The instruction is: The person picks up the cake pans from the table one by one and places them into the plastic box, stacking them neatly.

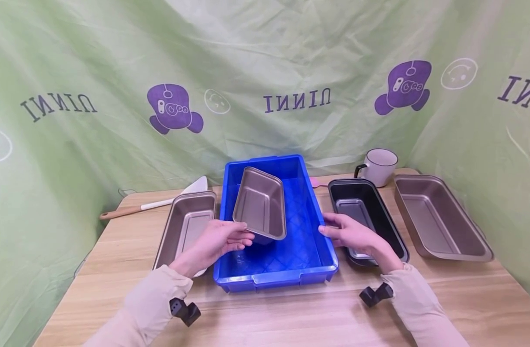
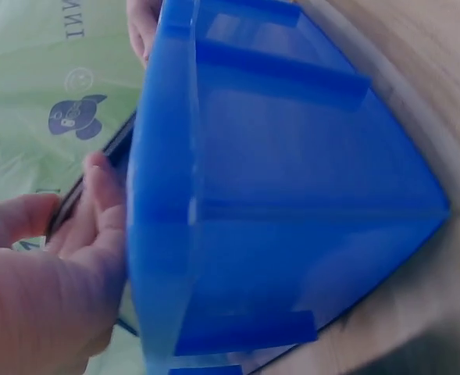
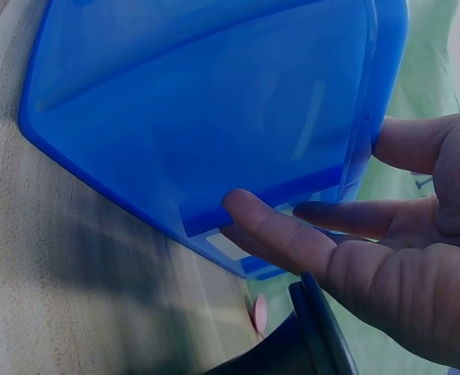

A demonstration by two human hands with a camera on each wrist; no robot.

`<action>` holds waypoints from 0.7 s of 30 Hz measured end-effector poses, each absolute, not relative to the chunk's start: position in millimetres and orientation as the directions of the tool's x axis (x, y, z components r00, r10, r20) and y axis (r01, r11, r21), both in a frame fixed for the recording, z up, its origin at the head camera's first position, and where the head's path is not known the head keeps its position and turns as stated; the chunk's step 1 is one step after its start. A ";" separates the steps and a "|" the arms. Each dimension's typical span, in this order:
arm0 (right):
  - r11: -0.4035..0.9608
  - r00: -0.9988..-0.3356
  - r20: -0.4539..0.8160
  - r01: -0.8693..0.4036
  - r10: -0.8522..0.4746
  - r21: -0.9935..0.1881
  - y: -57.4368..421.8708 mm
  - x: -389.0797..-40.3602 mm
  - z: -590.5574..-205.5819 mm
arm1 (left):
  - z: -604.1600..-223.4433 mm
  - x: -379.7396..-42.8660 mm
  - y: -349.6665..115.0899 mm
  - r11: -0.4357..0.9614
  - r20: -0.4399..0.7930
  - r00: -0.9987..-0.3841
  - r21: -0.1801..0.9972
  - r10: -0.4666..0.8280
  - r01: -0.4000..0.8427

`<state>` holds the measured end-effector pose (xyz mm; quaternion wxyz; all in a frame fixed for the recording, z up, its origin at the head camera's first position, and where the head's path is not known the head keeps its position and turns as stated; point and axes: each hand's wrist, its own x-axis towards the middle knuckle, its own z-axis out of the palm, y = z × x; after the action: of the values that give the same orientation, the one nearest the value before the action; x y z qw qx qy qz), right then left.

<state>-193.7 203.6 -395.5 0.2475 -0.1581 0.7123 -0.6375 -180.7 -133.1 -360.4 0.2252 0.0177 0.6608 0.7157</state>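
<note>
My left hand [image 1: 218, 241] pinches the near rim of a small brown loaf pan [image 1: 261, 200], thumb above and fingers below. The pan is tilted inside a blue plastic bin [image 1: 277, 279], its far end toward the bin's back left. In the left wrist view the bin's outer wall [image 2: 276, 148] hides most of the pan. My right hand [image 1: 355, 235] grips the bin's right rim, thumb over the edge and fingers along the outside wall, as the right wrist view shows. Just beneath that hand stands a black loaf pan [image 1: 379, 217].
Another brown loaf pan [image 1: 194, 214] stands left of the bin, beside a spatula [image 1: 156, 204] with a wooden handle. To the right are a larger brown pan [image 1: 442, 217] and a white mug [image 1: 381, 167]. A pink-ended utensil [image 1: 318, 182] lies behind the bin's right side. A green curtain [image 1: 265, 58] surrounds the table.
</note>
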 end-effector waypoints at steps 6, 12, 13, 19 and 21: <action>0.140 -0.826 -0.151 0.089 -0.543 -0.986 203.5 -192.6 -394.6 | -358.0 -182.7 -132.4 0.168 -0.297 -0.892 0.953 0.340 -0.253; 0.149 -0.830 -0.147 0.077 -0.538 -0.986 203.9 -193.7 -395.5 | -353.4 -181.5 -131.9 0.283 -0.335 -0.871 0.929 0.359 -0.241; 0.151 -0.830 -0.146 0.076 -0.538 -0.986 204.2 -193.8 -395.6 | -352.9 -181.5 -130.7 0.295 -0.344 -0.869 0.924 0.357 -0.244; 0.157 -0.831 -0.149 0.075 -0.535 -0.985 205.4 -194.1 -395.4 | -350.9 -181.0 -120.6 0.401 -0.360 -0.878 0.889 0.316 -0.220; 0.160 -0.831 -0.152 0.076 -0.535 -0.984 205.4 -194.5 -395.2 | -349.8 -181.1 -119.2 0.424 -0.352 -0.885 0.882 0.304 -0.205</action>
<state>-194.5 205.4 -395.2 0.2433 -0.1588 0.7218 -0.6282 -181.1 -119.2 -349.8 0.2375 0.0307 0.8099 0.5356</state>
